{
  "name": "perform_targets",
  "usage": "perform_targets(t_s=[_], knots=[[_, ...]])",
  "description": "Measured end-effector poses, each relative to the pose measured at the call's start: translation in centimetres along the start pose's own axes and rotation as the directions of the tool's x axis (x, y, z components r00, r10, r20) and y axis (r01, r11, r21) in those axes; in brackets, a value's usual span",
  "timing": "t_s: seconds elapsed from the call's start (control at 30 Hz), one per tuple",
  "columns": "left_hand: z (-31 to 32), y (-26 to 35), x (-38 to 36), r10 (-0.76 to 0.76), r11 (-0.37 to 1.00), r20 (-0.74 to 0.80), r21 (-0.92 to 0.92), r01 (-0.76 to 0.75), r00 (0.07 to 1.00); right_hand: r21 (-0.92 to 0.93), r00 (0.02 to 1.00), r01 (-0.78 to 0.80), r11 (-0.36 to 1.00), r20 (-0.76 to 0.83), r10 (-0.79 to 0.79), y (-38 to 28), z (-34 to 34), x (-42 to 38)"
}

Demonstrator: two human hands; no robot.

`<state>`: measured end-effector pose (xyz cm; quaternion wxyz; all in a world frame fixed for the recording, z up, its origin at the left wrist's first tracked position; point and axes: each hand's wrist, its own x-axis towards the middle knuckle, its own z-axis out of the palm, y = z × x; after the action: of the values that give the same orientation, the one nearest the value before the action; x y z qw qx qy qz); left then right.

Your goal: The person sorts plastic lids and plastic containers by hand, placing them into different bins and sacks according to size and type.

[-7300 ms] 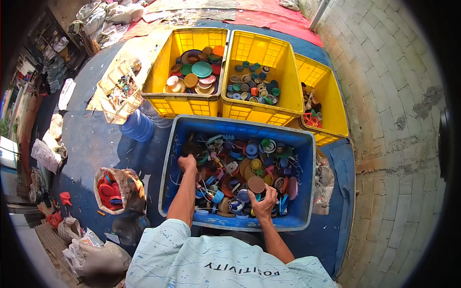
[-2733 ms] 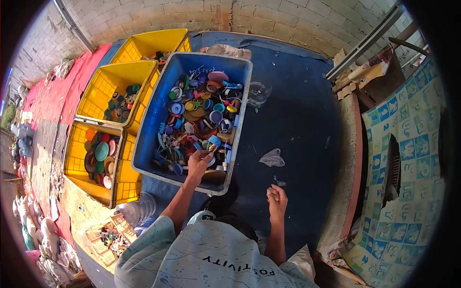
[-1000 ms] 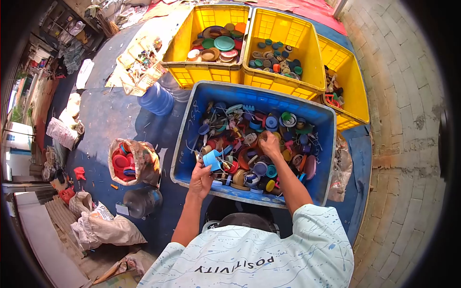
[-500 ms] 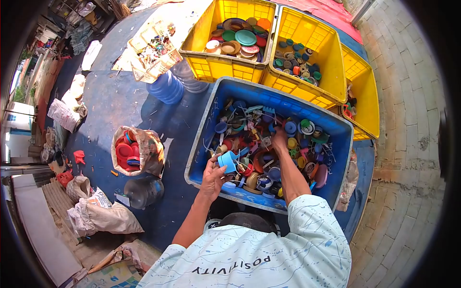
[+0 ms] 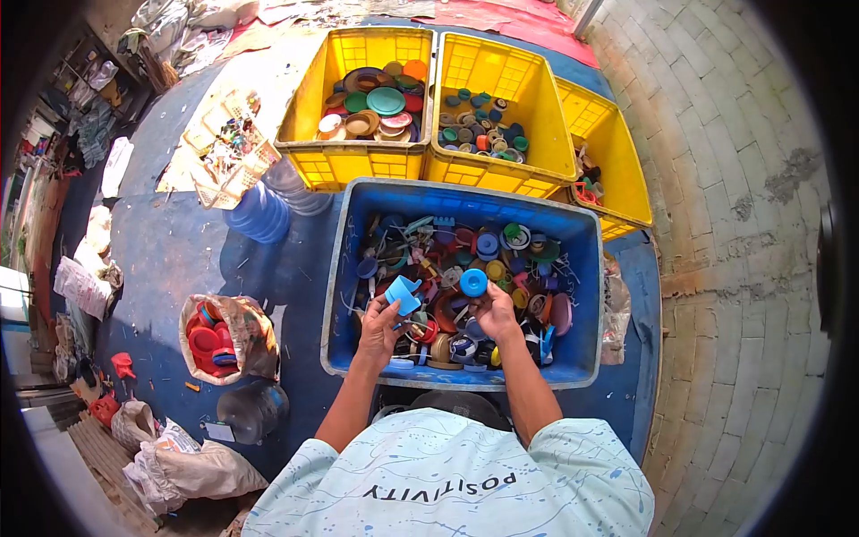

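The floor is covered by a blue tarpaulin [image 5: 179, 259], bounded on the right by a pale brick wall [image 5: 734, 179] and, at the far end, by a red mat [image 5: 501, 13]. A blue crate [image 5: 573, 295] of mixed plastic caps and lids is set on the tarpaulin directly before the person. Behind it, and touching its far rim, three yellow crates are ranged side by side: one of large lids [image 5: 313, 116], one of small caps [image 5: 541, 116], and a third [image 5: 622, 170] hard against the wall (contents largely hidden).

The left hand [image 5: 378, 324] is closed on a light blue scoop-like piece [image 5: 402, 294], held just above the heap inside the blue crate. The right hand [image 5: 495, 309] is closed on a round blue cap [image 5: 473, 282], likewise raised over the heap.

To the left of the blue crate, a bag of red lids [image 5: 219, 340] stands open; a dark water jug [image 5: 250, 410] lies near it and a blue water jug [image 5: 258, 213] lies beside the yellow crates. Bare tarpaulin is found between bag and crate; the right edge is close to the wall.
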<state>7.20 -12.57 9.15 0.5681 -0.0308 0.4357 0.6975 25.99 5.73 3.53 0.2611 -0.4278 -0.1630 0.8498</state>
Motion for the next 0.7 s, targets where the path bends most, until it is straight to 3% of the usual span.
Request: perform_targets(t_s=[0.1,0.2,0.5,0.6,0.7], knots=[[0.7,-0.3,0.9,-0.029,0.997,0.041,-0.072,0.031,0.999,0.291,0.999,-0.027,0.956,0.043,0.015,-0.5,-0.2,-2.5],[0.2,-1.2,2.5,-0.049,0.992,0.086,-0.115,0.059,0.995,0.347,0.998,0.053,0.936,-0.042,-0.041,-0.7,-0.8,-3.8],[3.0,-2.6,4.6,-0.192,0.966,0.115,-0.151,0.209,0.975,0.324,0.976,0.213,0.922,-0.036,-0.213,-0.3,-1.5,-6.4],[3.9,-4.2,5.7,-0.220,0.952,0.088,-0.199,0.233,0.972,0.249,0.967,0.229,0.941,-0.169,-0.191,-0.3,-1.8,-5.9],[5.5,-5.5,7.2,-0.222,0.942,0.031,-0.252,0.223,0.974,0.201,0.958,0.257,0.945,-0.178,-0.223,-1.0,-2.7,-4.4]])
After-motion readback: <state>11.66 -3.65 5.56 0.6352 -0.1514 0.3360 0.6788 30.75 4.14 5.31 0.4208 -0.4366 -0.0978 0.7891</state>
